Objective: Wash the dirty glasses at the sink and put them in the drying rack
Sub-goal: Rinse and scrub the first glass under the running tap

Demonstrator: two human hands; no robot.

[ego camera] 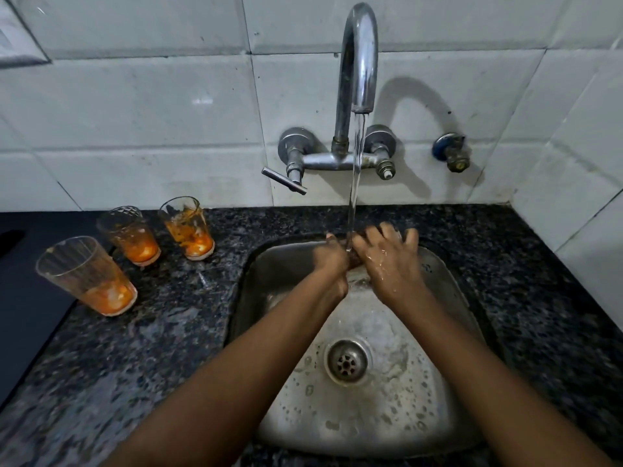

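We had both hands together under the tap [358, 55] stream over the sink [448, 298]; left hand [332, 261] blurred, right hand [387, 261] w/ fingers spread. Couldn't tell if they held anything tbh. 3 dirty glasses [135, 235] w/ orange gunk stood on the counter [151, 332], left of the sink.

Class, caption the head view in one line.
Both hands under the running tap over the sink; three dirty glasses wait.
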